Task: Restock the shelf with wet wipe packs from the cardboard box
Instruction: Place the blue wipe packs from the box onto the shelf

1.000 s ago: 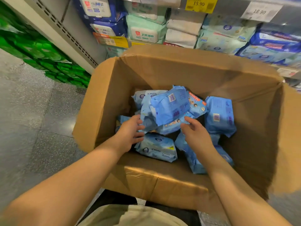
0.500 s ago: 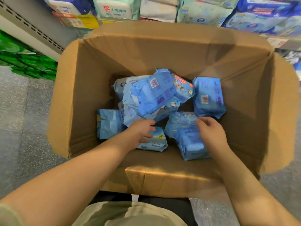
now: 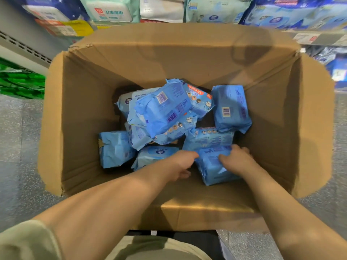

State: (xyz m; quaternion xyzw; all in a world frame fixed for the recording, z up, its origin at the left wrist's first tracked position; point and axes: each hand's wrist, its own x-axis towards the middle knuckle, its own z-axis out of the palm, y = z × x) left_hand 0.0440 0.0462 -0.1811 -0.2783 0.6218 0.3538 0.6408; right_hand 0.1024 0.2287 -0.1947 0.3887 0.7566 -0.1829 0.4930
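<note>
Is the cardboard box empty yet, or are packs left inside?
Not empty. The cardboard box holds a loose pile of blue wet wipe packs, covering only part of its bottom.

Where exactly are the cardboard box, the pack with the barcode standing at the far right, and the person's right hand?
cardboard box (image 3: 169,59): head view, on its bare far inner wall.
barcode pack (image 3: 231,109): head view, on its blue wrapper beside the barcode.
right hand (image 3: 237,160): head view, on the back of the hand, resting on a near pack.

An open brown cardboard box (image 3: 78,117) stands on the speckled grey stone floor (image 3: 16,139), shelving at twelve o'clock.
</note>
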